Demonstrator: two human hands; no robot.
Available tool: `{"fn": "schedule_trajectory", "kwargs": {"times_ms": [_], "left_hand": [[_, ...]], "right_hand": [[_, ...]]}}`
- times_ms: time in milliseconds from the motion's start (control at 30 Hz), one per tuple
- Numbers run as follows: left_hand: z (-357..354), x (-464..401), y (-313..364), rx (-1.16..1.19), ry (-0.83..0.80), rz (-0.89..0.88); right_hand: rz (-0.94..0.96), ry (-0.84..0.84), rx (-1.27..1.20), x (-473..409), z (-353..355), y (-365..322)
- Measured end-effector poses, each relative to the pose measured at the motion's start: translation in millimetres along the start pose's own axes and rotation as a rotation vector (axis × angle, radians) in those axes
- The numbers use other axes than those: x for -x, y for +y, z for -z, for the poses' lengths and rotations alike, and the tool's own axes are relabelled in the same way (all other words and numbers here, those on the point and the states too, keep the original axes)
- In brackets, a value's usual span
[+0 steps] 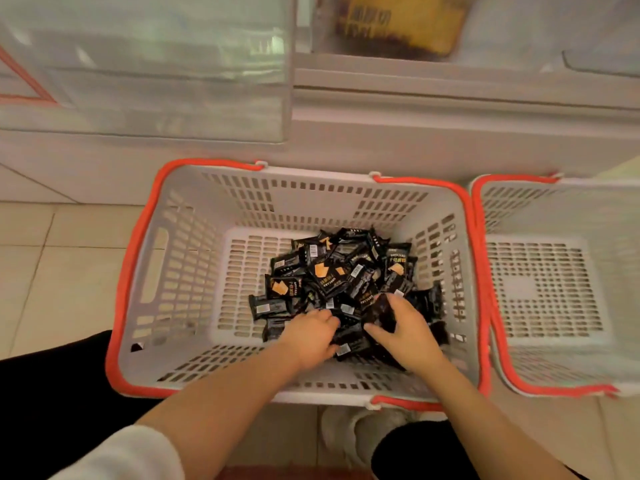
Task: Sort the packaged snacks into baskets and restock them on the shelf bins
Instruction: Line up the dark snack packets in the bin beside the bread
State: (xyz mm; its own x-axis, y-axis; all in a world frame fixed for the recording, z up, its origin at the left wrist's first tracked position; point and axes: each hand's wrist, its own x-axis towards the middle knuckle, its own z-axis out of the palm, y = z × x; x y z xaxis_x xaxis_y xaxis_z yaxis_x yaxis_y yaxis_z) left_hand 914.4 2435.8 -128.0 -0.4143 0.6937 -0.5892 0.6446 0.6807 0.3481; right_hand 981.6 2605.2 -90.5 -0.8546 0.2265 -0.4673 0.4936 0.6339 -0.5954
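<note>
big grey basket (pixel 194 271) on the floor, black snack packets (pixel 332 275) heaped toward its right side. left hand (pixel 311 336) curls into the pile, right hand (pixel 405 327) grips one dark packet (pixel 381 313). best to gather a firm bunch with both, lifting clear of the rim.

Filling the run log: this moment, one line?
phase: gathering | left hand: in snack packets | right hand: holds packet | grey basket

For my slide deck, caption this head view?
Both hands, left and right, gather black snack packets inside a grey basket; a second basket sits beside it.
</note>
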Motion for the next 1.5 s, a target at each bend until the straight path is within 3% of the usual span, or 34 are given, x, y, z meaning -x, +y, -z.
{"fn": "schedule_trajectory", "kwargs": {"times_ms": [133, 200, 300, 400, 600, 700, 800, 900, 1000, 1067, 1133, 1200, 1267, 1367, 1433, 1500], "left_hand": [[-11.3, -20.7, 30.4, -0.061, -0.010, 0.058], [-18.5, -29.4, 42.1, -0.047, -0.018, 0.123], [-20.4, -36.2, 46.4, -0.027, 0.017, 0.202], [-10.9, -30.4, 38.6, 0.148, 0.061, 0.271], [21.3, 16.8, 1.6, 0.857, 0.172, 0.322], [37.3, 45.1, -10.2, 1.554, 0.131, 0.344], [46.5, 63.5, -18.4, 2.184, 0.117, 0.179], [50.3, 79.0, -24.8, 2.505, 0.109, 0.033], [48.4, 92.3, -33.7, 2.527, 0.066, 0.009], [46.6, 98.0, -40.6, 2.345, 0.052, 0.136], [46.4, 100.6, -45.1, 1.981, 0.100, 0.326], [49.2, 102.3, -46.9, 1.612, 0.149, 0.473], [53.4, 103.5, -48.3, 1.437, 0.168, 0.506], [54.7, 105.9, -46.3, 1.524, 0.167, 0.443], [52.0, 107.4, -39.1, 1.764, 0.217, 0.345], [47.7, 107.2, -28.3, 2.015, 0.269, 0.240]], "right_hand": [[-0.244, 0.035, -0.886, 16.8, 16.0, -4.5], [-0.297, 0.051, -1.188, 25.1, 17.5, -0.2], [-0.361, 0.059, -1.468, 32.8, 17.1, 3.8], [-0.426, 0.019, -1.615, 34.5, 17.9, -0.1], [-0.471, -0.069, -1.571, 28.4, 19.1, -20.9], [-0.451, -0.099, -1.492, 30.1, 12.5, -38.8], [-0.431, -0.176, -1.611, 37.1, 5.0, -56.0], [-0.380, -0.249, -1.766, 47.4, 0.9, -70.2], [-0.317, -0.339, -1.576, 53.7, -5.4, -82.9], [-0.169, -0.236, -1.057, 55.3, -6.6, -89.9], [0.120, -0.064, -0.297, 53.0, -4.7, -91.6], [0.294, -0.038, -0.039, 53.2, -3.2, -93.0], [0.328, -0.094, -0.026, 56.0, -2.9, -99.3], [0.310, -0.086, -0.010, 57.3, -4.8, -103.7], [0.115, -0.047, -0.353, 58.2, -9.0, -106.2], [-0.175, -0.100, -1.048, 60.2, -17.4, -113.2]]}}
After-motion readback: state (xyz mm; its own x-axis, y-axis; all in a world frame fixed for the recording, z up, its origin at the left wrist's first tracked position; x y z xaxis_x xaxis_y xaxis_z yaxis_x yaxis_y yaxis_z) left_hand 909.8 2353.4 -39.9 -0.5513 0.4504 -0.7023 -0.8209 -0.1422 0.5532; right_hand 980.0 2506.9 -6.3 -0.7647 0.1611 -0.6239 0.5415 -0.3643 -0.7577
